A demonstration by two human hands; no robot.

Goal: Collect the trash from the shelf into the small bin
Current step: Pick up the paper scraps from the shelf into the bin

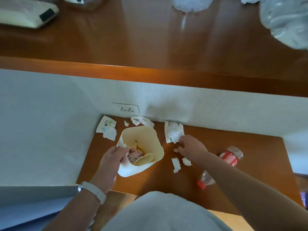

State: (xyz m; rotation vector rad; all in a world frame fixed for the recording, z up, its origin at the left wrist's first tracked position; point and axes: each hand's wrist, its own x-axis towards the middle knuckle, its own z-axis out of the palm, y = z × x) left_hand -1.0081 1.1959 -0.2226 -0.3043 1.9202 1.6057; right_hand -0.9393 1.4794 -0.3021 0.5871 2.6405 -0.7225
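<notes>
The right hand (190, 145), fingers curled on a small scrap (176, 150), lies just right of the bin (156, 144); the left hand (115, 155) grips its rim.

Your shelf (150, 180) is boxed in by the wall (216, 110) behind and at left. The small bin (141, 144) fills its middle-left, paper scraps (175, 164) and a bottle (230, 156) crowd the right. Bare wood lies open along the front edge, below the bin.
</notes>
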